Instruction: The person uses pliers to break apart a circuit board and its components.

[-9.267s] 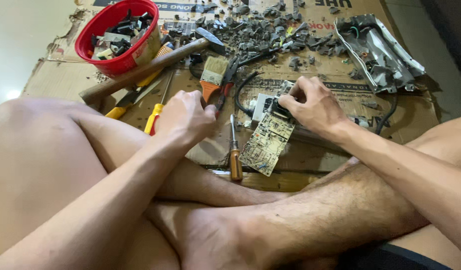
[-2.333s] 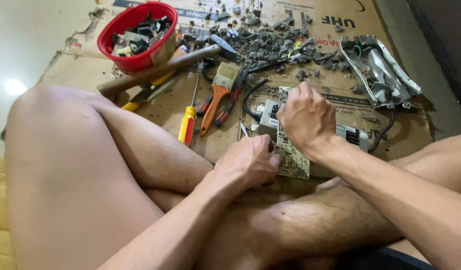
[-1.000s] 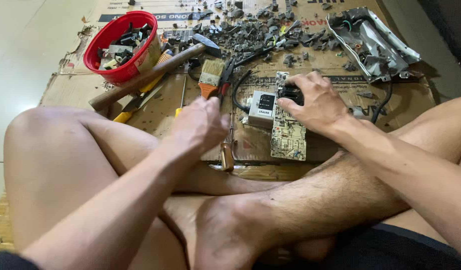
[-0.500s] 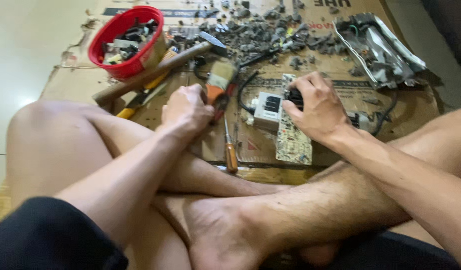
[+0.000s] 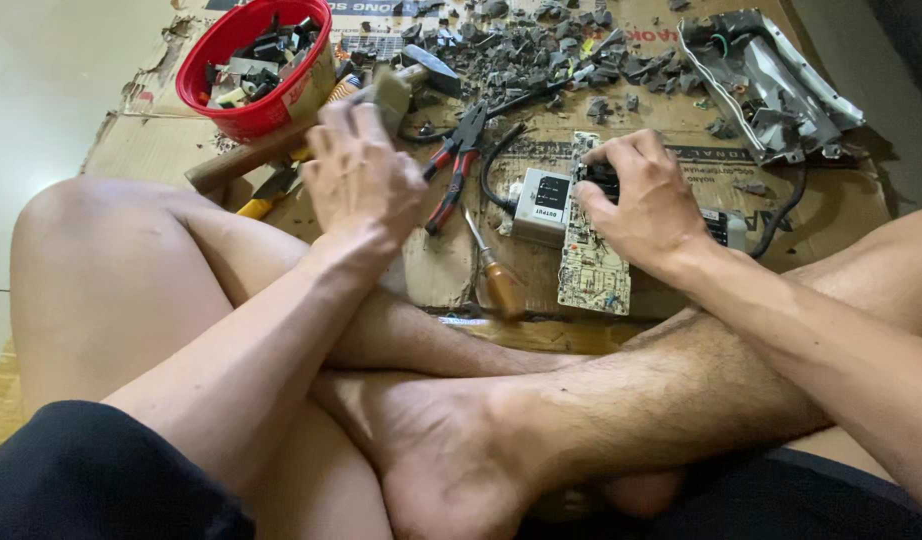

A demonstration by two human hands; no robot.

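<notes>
Flattened cardboard (image 5: 821,200) covers the floor, strewn with dark broken scraps (image 5: 541,40) along the upper edge. At centre right, the right hand (image 5: 641,205) has its grip closed over the top of a green circuit board (image 5: 593,270). Left of centre, the left hand (image 5: 361,180) hovers blurred, fingers loosely apart, above a wooden-handled hammer (image 5: 281,145) near the red bowl (image 5: 251,60); red pliers (image 5: 456,165) and a screwdriver (image 5: 496,270) lie between the hands.

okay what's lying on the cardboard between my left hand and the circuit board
In the head view, between the left hand and the circuit board lie red-handled pliers, a wooden-handled screwdriver, a black cable and a small grey box.
</notes>
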